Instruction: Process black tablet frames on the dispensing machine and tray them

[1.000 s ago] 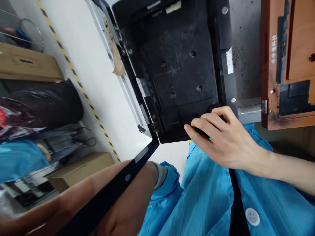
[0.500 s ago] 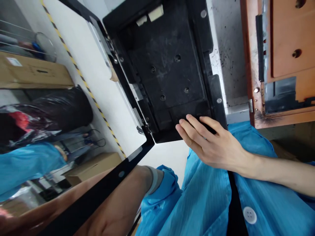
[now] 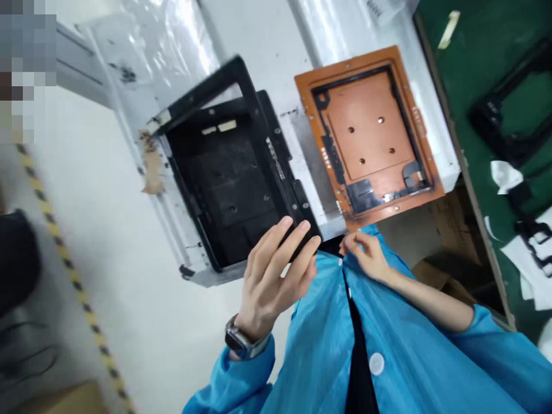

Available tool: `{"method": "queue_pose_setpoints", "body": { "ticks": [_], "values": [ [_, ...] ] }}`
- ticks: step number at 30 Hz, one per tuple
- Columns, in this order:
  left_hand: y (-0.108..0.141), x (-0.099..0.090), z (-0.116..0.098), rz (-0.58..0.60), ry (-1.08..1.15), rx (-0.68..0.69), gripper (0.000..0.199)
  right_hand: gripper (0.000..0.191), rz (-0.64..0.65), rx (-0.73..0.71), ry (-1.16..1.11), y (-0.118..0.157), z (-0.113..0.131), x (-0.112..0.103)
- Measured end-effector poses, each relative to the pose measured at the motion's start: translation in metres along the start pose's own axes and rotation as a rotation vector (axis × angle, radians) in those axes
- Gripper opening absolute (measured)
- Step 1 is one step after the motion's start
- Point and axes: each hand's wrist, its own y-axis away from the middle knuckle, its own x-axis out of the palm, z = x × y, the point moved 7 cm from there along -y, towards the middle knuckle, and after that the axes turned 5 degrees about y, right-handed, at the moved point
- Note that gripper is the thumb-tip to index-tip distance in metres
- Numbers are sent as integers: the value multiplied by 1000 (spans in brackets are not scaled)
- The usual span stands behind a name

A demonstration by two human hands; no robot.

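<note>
My left hand (image 3: 276, 276), with a watch on its wrist, grips the near right corner of a black frame lid (image 3: 276, 164). This lid hangs tilted over a black tray (image 3: 241, 195), whose recessed floor shows through its opening. My right hand (image 3: 368, 256) is curled in front of my blue coat, just below the near edge of an orange fixture (image 3: 319, 103). Its thumb and forefinger are bent together, and whatever is between their tips is too small to make out. The orange fixture lies to the right of the tray, with four screw holes in its recessed plate.
Clear plastic sheeting (image 3: 176, 40) lies behind the tray, and torn brown tape (image 3: 153, 167) is at its left. On the right, a green table (image 3: 478, 75) holds another black frame (image 3: 495, 121) and white paper pieces (image 3: 535, 270). Yellow-black floor tape (image 3: 69, 264) runs at the left.
The black lid has swung from the left to over the tray, with my left hand on it. My right hand has left the tray's edge and curled up near my coat. The view is wider.
</note>
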Motion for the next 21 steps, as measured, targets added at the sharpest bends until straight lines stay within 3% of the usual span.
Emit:
{"method": "queue_pose_setpoints", "body": {
  "ticks": [3, 5, 7, 9, 12, 14, 15, 17, 21],
  "values": [
    [10, 8, -15, -16, 11, -16, 29, 73, -134, 328, -227, 2, -55, -39],
    [30, -1, -22, -127, 121, -51, 15, 83, -164, 415, -294, 2, -76, -56],
    [55, -7, -21, -212, 275, -140, 20, 85, -182, 454, -330, 1, -90, -68],
    [81, 0, -8, -171, 376, -349, 34, 85, -198, 471, -371, -1, -100, -74],
    [130, 24, 31, -11, 401, -889, 49, 82, -270, 467, -413, -5, -111, -85],
    [163, 33, 55, -1, 433, -1218, 55, 79, -295, 470, -398, -7, -116, -93],
    [174, 36, 65, -27, 457, -1316, 57, 78, -286, 474, -387, -9, -117, -96],
    [187, 41, 79, -56, 489, -1407, 55, 77, -238, 487, -370, -11, -118, -101],
    [192, 51, 95, -52, 524, -1442, 50, 75, -194, 468, -304, -9, -122, -111]
  ]
}}
